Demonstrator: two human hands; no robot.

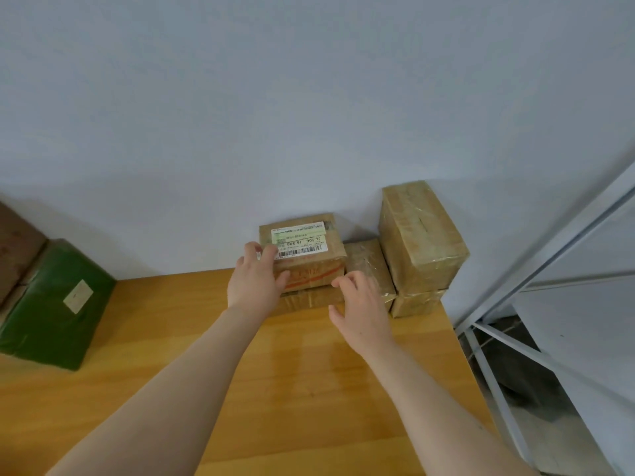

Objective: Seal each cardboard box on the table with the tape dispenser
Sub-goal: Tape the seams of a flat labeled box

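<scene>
Gripping hand: left hand [256,280], fingers curled over the top left corner of the labelled box [309,259], thumb laid on its front face, forearm stretched forward.
Free hand: right hand [360,304], fingers spread and loosely bent, palm down, holding nothing, close by the same box's lower right corner; contact impossible to tell.
Labelled box: brown cardboard, rectangular, at the back of the counter [275,372] against the wall, stacked on a flatter cardboard box [309,298].
Sticker: white shipping label [299,240] with a pale green band and barcodes, printed upside down, small text unreadable; red print on the front face, blurred.
Neighbours: low box [369,266] under wrinkled clear tape, touching on the right; tall taped box [419,235] tilted atop a smaller box [417,302] at the counter's right edge.
Counter: glossy honey-coloured wood, straight grain.
Far left: green film-wrapped parcel [51,304] bearing a small white sticker, well apart from the boxes.
</scene>
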